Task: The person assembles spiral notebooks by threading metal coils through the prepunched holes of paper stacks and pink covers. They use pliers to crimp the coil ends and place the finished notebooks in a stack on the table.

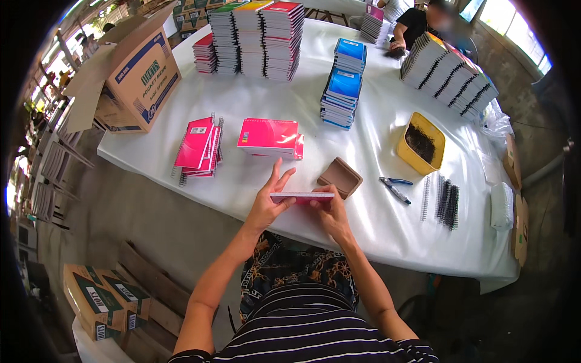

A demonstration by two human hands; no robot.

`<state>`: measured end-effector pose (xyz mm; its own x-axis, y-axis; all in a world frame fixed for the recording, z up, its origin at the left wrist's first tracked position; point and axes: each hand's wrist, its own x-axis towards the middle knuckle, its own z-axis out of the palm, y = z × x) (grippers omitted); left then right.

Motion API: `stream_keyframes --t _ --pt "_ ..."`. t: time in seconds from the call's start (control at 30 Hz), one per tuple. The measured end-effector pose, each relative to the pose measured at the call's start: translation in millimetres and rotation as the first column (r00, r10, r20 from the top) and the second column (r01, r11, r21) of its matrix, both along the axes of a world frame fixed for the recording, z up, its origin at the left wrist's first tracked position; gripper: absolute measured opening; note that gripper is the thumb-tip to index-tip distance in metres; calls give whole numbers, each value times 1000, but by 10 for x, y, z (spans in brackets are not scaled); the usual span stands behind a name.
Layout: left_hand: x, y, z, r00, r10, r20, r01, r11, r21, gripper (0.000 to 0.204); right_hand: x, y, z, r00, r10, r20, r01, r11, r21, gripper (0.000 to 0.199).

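Note:
Between my two hands, near the table's front edge, a thin pink-covered memo pad (301,198) is held with its white edge toward me. My left hand (266,206) grips its left end, thumb below and some fingers raised. At the right end, my right hand (331,213) pinches it. Just beyond lies a brown open-sided tray or block (340,176). A stack of pink pads without coils (269,134) sits past my left hand. Left of that stack, pink spiral memo pads (198,148) with wire coils lie piled.
Blue-handled pliers (396,189), loose black spiral coils (448,204) and a yellow tub (422,145) of dark bits are on the right. Stacks of blue notebooks (344,88) and tall multicoloured stacks (251,42) stand farther back. A carton (142,81) is at left; a person (420,27) sits across.

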<state>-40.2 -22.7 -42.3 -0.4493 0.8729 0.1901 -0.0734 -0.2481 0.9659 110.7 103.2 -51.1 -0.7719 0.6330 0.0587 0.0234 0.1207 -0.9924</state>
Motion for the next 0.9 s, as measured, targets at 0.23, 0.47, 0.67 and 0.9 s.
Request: stream_keyframes --t 0.23,0.47,0.67,0.9 --pt "114 43 100 926 235 -297 -216 972 96 95 103 8 -65 999 -21 25 20 999 44 18" --pt "206 285 528 64 -174 -983 -244 952 -185 69 37 43 -189 997 15 -82 -20 998 -56 30" --pt "228 268 554 230 -259 -938 -175 937 -302 46 850 1352 179 910 -377 -175 403 702 586 29" --pt "253 401 609 244 -382 -891 -128 898 -420 45 1974 2519 -165 287 -934 212 165 266 950 33"
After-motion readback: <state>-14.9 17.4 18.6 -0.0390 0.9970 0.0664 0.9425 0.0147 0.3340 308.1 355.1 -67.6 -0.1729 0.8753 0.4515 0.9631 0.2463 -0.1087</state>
